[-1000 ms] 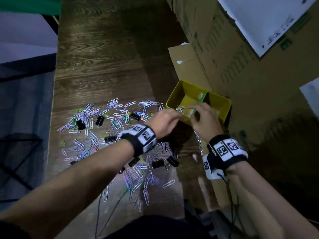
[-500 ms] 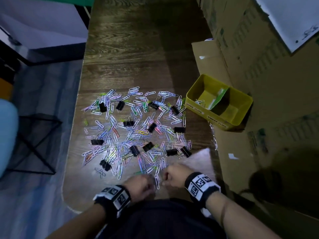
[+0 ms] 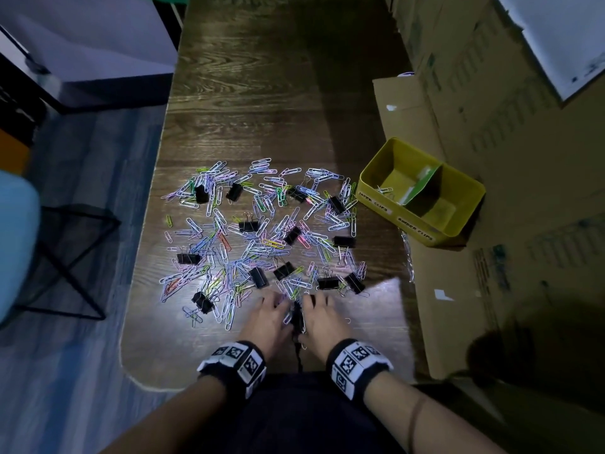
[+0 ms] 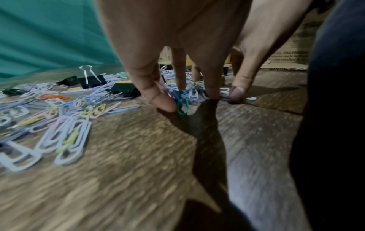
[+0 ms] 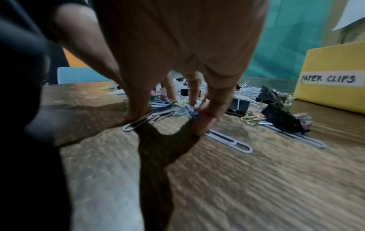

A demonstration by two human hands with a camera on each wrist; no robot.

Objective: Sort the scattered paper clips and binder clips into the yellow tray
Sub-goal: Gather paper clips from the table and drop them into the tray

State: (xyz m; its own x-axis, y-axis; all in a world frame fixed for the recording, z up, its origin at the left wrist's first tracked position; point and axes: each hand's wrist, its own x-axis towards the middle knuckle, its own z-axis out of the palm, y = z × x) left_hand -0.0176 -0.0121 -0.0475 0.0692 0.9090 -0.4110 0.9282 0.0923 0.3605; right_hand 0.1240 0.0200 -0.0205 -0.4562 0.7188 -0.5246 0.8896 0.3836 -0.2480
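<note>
Behind the left hand (image 3: 266,321), a black left wristband (image 3: 232,367) carries white tiles printed with black square codes. The right hand (image 3: 324,319) has a matching right wristband (image 3: 358,365). Forearms bare; a thin brown loop (image 3: 414,417) circles the right one. Dark clothing (image 3: 304,417) covers the lap.
</note>
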